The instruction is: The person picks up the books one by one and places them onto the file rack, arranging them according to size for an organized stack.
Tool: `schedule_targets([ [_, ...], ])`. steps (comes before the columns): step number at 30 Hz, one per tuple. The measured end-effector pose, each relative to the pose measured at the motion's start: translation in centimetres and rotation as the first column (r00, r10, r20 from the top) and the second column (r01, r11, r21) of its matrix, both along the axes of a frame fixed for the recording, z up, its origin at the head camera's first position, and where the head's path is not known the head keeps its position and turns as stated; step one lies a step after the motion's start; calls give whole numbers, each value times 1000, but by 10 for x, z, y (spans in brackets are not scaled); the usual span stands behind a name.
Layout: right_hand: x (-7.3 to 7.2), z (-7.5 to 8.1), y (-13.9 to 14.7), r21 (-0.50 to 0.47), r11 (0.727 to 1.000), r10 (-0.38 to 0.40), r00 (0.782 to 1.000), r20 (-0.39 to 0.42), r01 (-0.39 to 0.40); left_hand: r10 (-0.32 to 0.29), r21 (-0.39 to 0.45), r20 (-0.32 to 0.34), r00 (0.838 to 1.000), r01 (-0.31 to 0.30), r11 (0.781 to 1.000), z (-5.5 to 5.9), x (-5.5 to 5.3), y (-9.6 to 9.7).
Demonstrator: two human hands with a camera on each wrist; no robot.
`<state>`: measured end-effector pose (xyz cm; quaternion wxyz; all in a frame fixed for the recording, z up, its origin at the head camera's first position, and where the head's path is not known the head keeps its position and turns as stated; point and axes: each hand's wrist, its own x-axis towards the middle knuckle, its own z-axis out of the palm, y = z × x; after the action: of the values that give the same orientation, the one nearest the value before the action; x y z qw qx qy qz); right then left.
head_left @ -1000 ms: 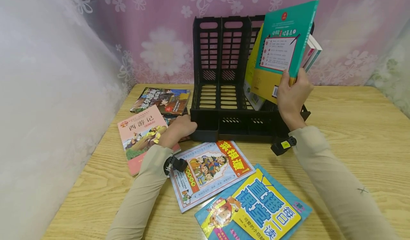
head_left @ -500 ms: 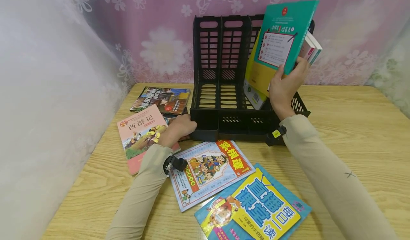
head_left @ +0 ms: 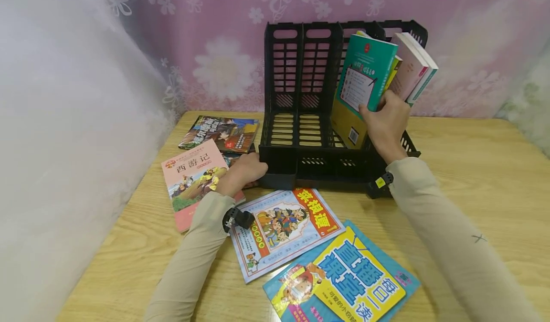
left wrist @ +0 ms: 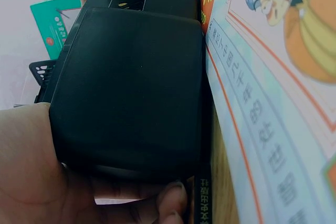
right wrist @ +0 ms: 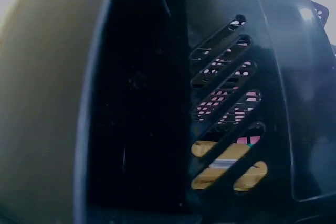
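Note:
My right hand (head_left: 388,123) grips a teal and yellow book (head_left: 365,69) by its right edge. The book stands tilted in a compartment of the black book rack (head_left: 320,176), its lower end behind the front wall. A yellow-green book (head_left: 396,69) shows behind it. My left hand (head_left: 247,169) holds the rack's front left corner; in the left wrist view, its fingers curl around the end of the black front box (left wrist: 131,87). Through the slots of the rack's wall (right wrist: 278,87), the right wrist view shows yellow of a book.
Two pale, thick books (head_left: 412,69) lean in the right compartment. Left of the rack lie a pink book (head_left: 193,202) and a dark comic-style book (head_left: 219,133). In front lie a white-and-blue book (head_left: 283,250) and a blue-and-yellow book (head_left: 352,284), partly overlapping, on the wooden table (head_left: 485,178).
My right hand has lowered the teal and yellow book into the rack, and more of the pale books now shows. My left hand stays at the rack's corner. The view has shifted slightly.

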<state>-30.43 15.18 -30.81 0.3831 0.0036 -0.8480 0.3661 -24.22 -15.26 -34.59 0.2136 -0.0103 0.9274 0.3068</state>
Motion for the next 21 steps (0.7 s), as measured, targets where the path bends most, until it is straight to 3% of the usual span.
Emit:
schedule_targets([
  [7,-2,3,3,-31,999,38,987,157,-34,11,3,-5,1000,-11,1000,1,0,1],
  [15,-2,3,-1,-5,1000,1,1000,17,-1,-3,-15,-12,1000,3,1000,3,0,0],
  [21,-1,3,-1,-1,999,34,999,-10,-34,-16,-14,0,1000,16,1000,3,0,1],
])
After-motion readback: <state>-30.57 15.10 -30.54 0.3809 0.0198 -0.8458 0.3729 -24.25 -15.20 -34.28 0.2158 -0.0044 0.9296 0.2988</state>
